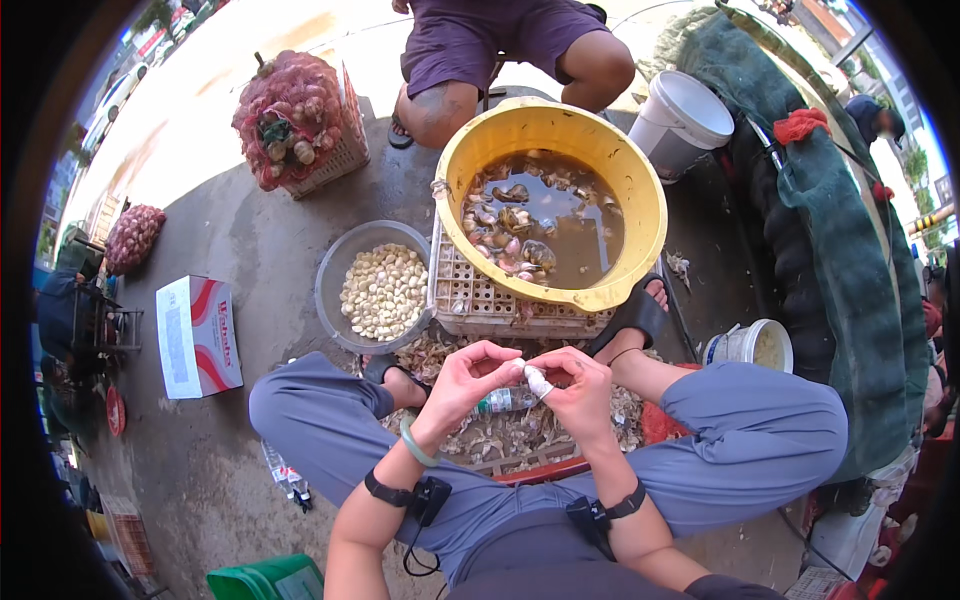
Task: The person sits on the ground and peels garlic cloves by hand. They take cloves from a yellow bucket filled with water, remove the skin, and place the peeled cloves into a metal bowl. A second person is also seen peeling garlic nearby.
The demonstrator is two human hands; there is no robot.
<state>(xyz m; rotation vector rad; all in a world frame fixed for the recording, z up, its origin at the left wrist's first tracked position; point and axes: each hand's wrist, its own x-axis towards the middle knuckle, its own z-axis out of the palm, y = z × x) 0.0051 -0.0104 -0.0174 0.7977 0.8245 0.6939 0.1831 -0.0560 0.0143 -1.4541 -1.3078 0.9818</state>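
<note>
My left hand (474,375) pinches a small pale garlic clove (518,364) between thumb and fingertips. Meeting it from the other side, my right hand (581,386) has its fingertips on the same clove; white wrapping (538,381) covers its thumb. Fingers partly hide the clove. Beyond my hands, a yellow tub (551,292) holds brown water with unpeeled garlic (510,240) in it. The tub rests on a white plastic crate (469,289). To its left, a translucent basin (330,289) contains many peeled cloves (382,291).
Garlic skins (480,442) and a plastic bottle (506,400) lie below my hands. A person (510,37) sits beyond the tub. Around stand a red net sack of garlic (289,120), a carton (199,337), a white bucket (682,120) and a smaller bucket (750,346). Green netting (840,277) borders the right.
</note>
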